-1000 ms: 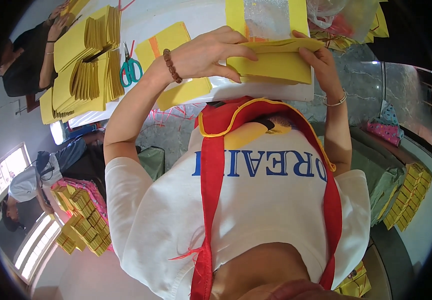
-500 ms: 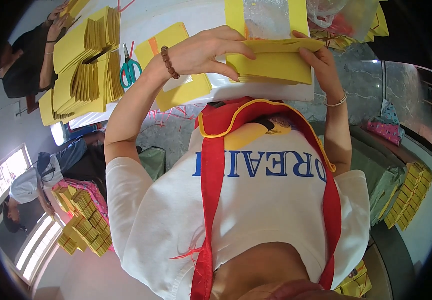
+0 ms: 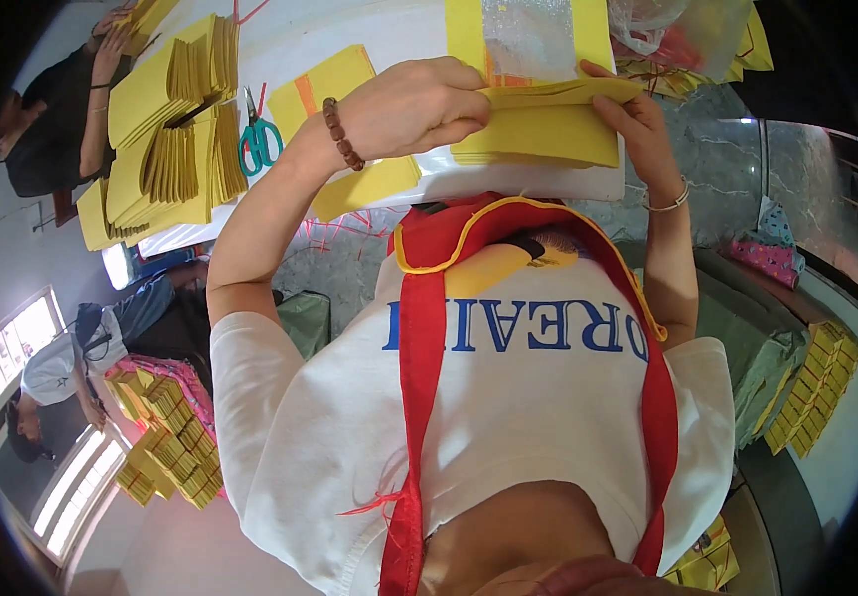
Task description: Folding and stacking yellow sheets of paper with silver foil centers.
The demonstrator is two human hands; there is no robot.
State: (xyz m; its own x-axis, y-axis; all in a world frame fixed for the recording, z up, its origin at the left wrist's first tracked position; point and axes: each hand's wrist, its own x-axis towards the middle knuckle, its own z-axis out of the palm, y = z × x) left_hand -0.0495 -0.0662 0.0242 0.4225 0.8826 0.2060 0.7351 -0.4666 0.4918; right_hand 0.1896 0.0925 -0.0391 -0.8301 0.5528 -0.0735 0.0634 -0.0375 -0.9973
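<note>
A thick stack of yellow paper (image 3: 538,144) lies at the table's near edge in front of me. Along its far side, a folded yellow sheet (image 3: 553,94) stands slightly raised. My left hand (image 3: 419,107), with a brown bead bracelet above it, pinches the left end of that fold, fingers curled in. At the opposite end, my right hand (image 3: 637,124) grips the fold with its thumb on the near side; some of its fingers are hidden behind the paper. Beyond the fold lies a yellow sheet with a silvery panel (image 3: 528,40).
Green-handled scissors (image 3: 260,144) lie left of my forearm, beside fanned yellow paper stacks (image 3: 170,149). More yellow sheets (image 3: 339,74) lie under my left arm. A clear plastic bag (image 3: 682,35) sits at the right. Two other people are at the left, one handling yellow paper.
My left hand's fingers, spread over the paper's left end before, have curled closed at the fold and drawn slightly left. My right hand stays at its end.
</note>
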